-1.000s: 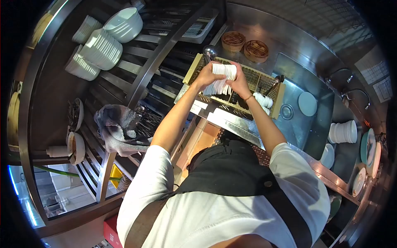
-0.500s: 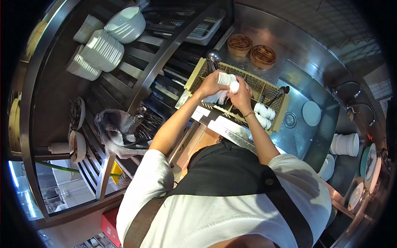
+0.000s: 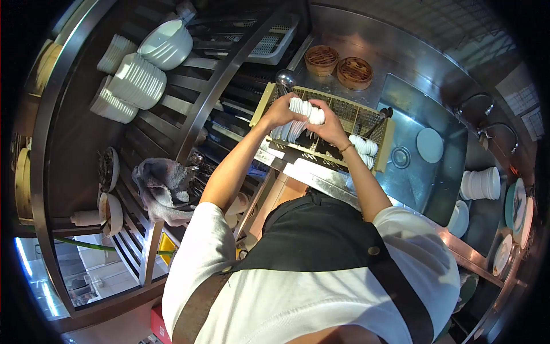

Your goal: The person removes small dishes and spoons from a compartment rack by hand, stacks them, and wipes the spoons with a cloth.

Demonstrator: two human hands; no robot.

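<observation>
Both hands are over a beige dish rack (image 3: 381, 150) at the edge of the sink. My left hand (image 3: 279, 112) is closed around one end of a stack of small white dishes (image 3: 303, 109). My right hand (image 3: 331, 127) grips the other end, with the thumb and fingers on the white pieces. Their exact shape is partly hidden by my fingers. Just below my hands, more nested white pieces (image 3: 288, 133) stand in the rack. Small round white dishes (image 3: 364, 150) sit in rows in its right end, beside my right wrist.
A ladle (image 3: 285, 79) leans at the rack's far left. Two bamboo steamers (image 3: 322, 59) stand behind it. A round plate (image 3: 429, 145) lies in the sink (image 3: 409, 189) at right. Left, a slatted shelf holds stacked white bowls (image 3: 137, 83) and a grey cloth (image 3: 163, 186).
Both hands stay on the white stack and have turned slightly, bringing their fingers closer around it. The whole view has shifted a little.
</observation>
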